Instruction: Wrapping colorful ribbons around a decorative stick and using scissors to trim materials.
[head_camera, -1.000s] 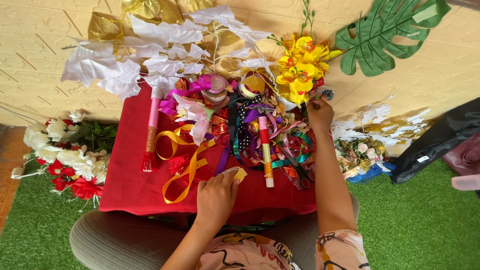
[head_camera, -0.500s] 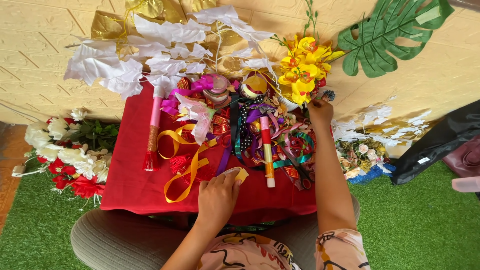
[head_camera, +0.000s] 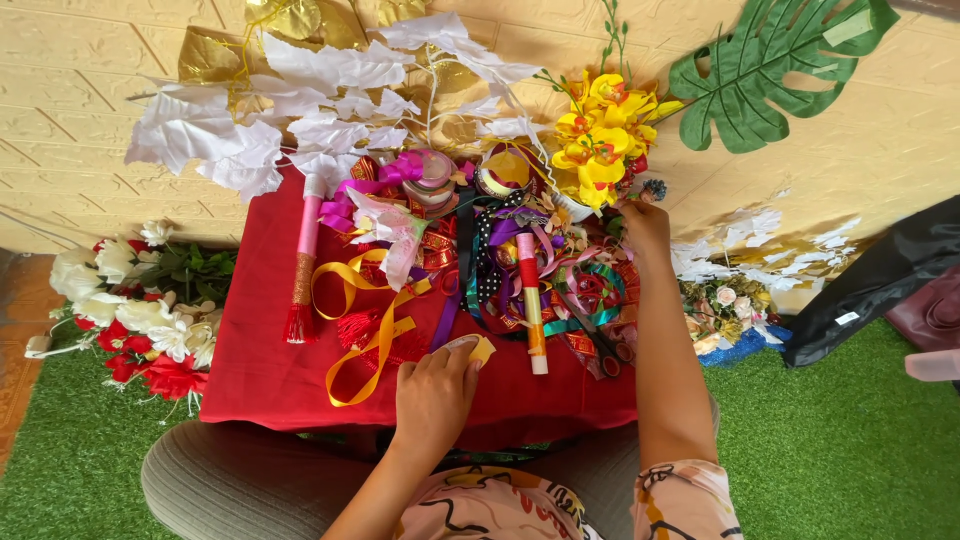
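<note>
While both hands are over the red cloth, state of the work as follows:

Left hand: left hand (head_camera: 432, 385) curled low on the red fabric cloth (head_camera: 270, 370), fingers closed on a small pale yellow flat piece (head_camera: 476, 348), which peeks out at the fingertips near the front edge of the cloth.

Right hand: right hand (head_camera: 645, 225) stretched to the far right of the pile, fingertips just beside the bunch of yellow artificial orchid flowers (head_camera: 600, 135); whether holding anything or only touching, cannot tell, because fingers are partly hidden.

Done so far: apparently little; no finished arrangement visible, ribbons all loose in the tangled heap of coloured ribbons (head_camera: 520, 260), the long yellow satin ribbon (head_camera: 375, 330) lying in open loops on the cloth.

Left to do: judged as nearly everything; flowers and leaves not yet joined together.

Tubes and rolls: one pink tube with glittery orange lower part and red tassel (head_camera: 303, 265) lying at the left of the heap; one white, red and orange striped tube (head_camera: 532, 305) lying in the middle, close to the left hand; round ribbon rolls (head_camera: 470, 175) at the back of the heap. No readable label to be told.

Around: white fabric leaves (head_camera: 300, 95) and gold leaves (head_camera: 215, 55) at the back by the wall, big green split leaf (head_camera: 770, 65) at upper right, red and white artificial flowers (head_camera: 130, 320) on the green artificial grass (head_camera: 840, 450) at left, black bag (head_camera: 880, 280) at right.
</note>
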